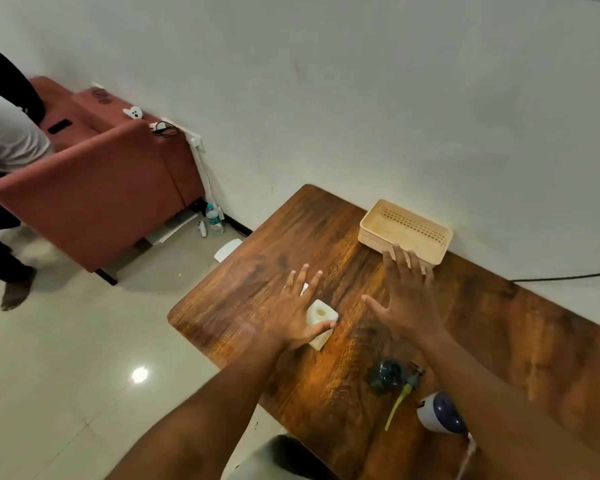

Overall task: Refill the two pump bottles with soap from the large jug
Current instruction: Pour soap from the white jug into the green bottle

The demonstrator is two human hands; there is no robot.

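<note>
A white triangular bottle (321, 320) with an open neck stands on the wooden table (499, 341). My left hand (297, 310) hovers beside it with fingers spread, the thumb touching its near side. My right hand (407, 296) is open and flat above the table, fingertips near a beige basket (406, 232). Nearer me lie a dark blue round bottle (385, 374), a loose pump with a yellow-green tube (404, 396), and a white and blue container (437, 415) partly hidden by my right forearm. I cannot make out a large jug.
The basket sits against the white wall at the table's far edge. Left of the table are a tiled floor, a red sofa (94, 199), a water bottle (214, 220) on the floor, and another person (4, 161) standing by the sofa.
</note>
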